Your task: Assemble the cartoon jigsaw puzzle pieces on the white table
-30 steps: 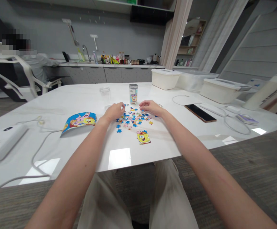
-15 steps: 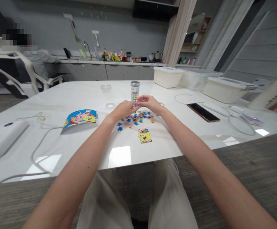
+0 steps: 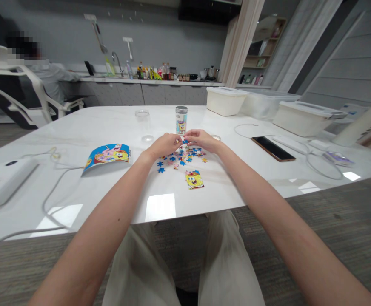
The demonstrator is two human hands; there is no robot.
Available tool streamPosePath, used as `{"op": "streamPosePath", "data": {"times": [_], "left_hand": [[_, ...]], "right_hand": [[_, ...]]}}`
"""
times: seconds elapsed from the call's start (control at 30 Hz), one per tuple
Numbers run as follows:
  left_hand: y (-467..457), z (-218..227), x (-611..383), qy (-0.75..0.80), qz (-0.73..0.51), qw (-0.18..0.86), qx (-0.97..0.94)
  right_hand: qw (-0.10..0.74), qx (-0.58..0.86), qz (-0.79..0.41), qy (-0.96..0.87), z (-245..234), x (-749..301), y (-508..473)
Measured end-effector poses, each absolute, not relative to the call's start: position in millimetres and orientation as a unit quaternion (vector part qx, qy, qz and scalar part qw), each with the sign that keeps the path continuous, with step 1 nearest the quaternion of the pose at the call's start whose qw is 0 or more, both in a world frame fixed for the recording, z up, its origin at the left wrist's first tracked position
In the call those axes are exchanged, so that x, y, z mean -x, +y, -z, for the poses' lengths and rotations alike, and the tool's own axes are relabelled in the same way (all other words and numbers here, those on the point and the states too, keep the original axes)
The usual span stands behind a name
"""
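Several small loose puzzle pieces (image 3: 181, 158), mostly blue, lie scattered on the white table (image 3: 115, 127). My left hand (image 3: 164, 145) and my right hand (image 3: 201, 139) are raised just above the pile, fingertips pinched together and almost touching. Between them they hold small puzzle pieces (image 3: 183, 143). A joined patch of yellow cartoon pieces (image 3: 194, 179) lies nearer to me. A small clear jar (image 3: 181, 120) with a metal lid stands behind the pile.
A cartoon picture card (image 3: 108, 154) lies to the left, with a white device (image 3: 3, 180) and cable. A phone (image 3: 273, 148), cables and white lidded bins (image 3: 225, 100) sit to the right. A person sits at the far left by the counter.
Both hands lifted from the spread pieces and came together over the pile, pinching pieces between them. The view shifted slightly.
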State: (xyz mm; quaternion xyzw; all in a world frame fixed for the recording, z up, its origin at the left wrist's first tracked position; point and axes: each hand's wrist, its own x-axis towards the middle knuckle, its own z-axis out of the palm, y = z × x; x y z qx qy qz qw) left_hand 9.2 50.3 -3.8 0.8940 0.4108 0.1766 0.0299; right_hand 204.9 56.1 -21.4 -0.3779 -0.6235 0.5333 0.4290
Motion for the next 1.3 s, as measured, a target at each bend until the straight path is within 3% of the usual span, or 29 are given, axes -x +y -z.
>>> {"op": "streamPosePath", "data": {"times": [1.3], "left_hand": [[49.8,3.7,-9.5,0.402,-0.160,0.021,-0.901]], "right_hand": [[0.418,0.367,-0.535,-0.636,23.8,-209.6,55.4]]}}
